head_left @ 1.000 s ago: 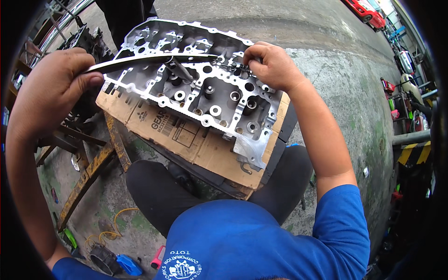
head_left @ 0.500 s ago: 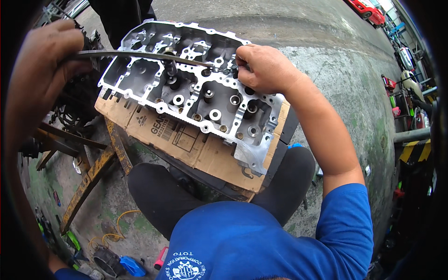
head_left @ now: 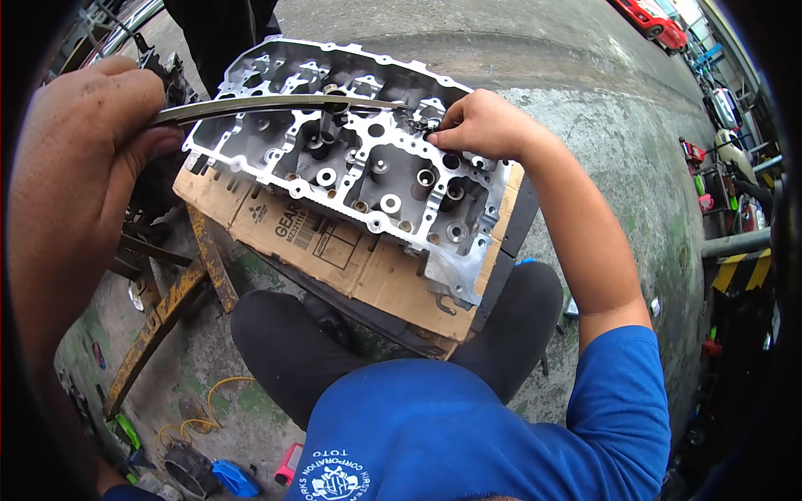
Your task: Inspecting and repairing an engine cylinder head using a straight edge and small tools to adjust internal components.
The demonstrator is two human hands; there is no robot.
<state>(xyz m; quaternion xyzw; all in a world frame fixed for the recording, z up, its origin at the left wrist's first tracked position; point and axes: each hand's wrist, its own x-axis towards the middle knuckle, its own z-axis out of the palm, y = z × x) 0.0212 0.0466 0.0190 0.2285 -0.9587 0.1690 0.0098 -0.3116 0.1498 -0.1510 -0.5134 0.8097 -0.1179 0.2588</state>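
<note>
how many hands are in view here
2: the left hand grips one end of a long metal bar; the right hand is over the right part of the silver engine casting. Someone beyond shows only dark trouser legs, hands unseen.

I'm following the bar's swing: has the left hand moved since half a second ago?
Yes: judged against the engine part, the left hand has come lower in the picture.

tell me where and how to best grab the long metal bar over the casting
Probably by its left end, from the left, fist wrapped around, as the left hand does: the long, slim bar reaches past the casting there, leaving finger room, while its other end sits over crowded parts near the right hand.
</note>
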